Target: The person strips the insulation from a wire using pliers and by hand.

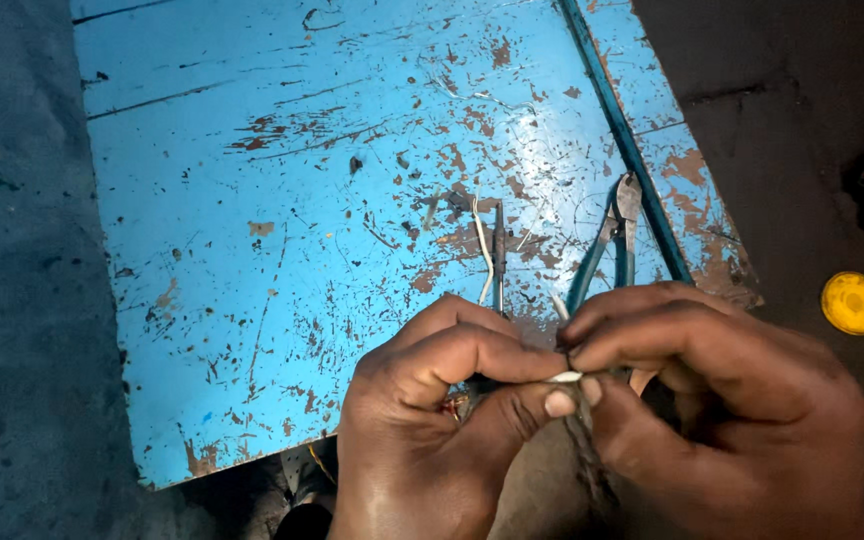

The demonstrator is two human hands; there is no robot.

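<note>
Over a scratched blue bench (252, 200), its paint flaked to rusty brown in many patches, I see both hands meeting at about six o'clock in the head view. At nine o'clock lies only dark, rough floor (12, 300), running the whole height of the picture. My left hand (432, 420) sits at roughly seven o'clock, fingers curled, thumb and forefinger pressed together on a thin white wire (565, 377). That wire lies at the point where the two hands touch, just below the centre, and only a short pale stretch of it shows between the fingertips. A second strand of white wire (482, 250) rises toward twelve o'clock from behind the left hand, lying on the bench beside a slim dark tool (499, 250) whose tip I cannot make out. Just right of that, at one o'clock from the hands, a pair of pliers (620, 215) with blue-green handles rests on the bench, jaws pointing away from me, beside a dark strip along the bench edge. My right hand (722, 400), at five o'clock, is closed too, thumb and forefinger pinching the same white wire from the other side. At three o'clock, on the dark ground, lies a round yellow lid (853, 302).
</note>
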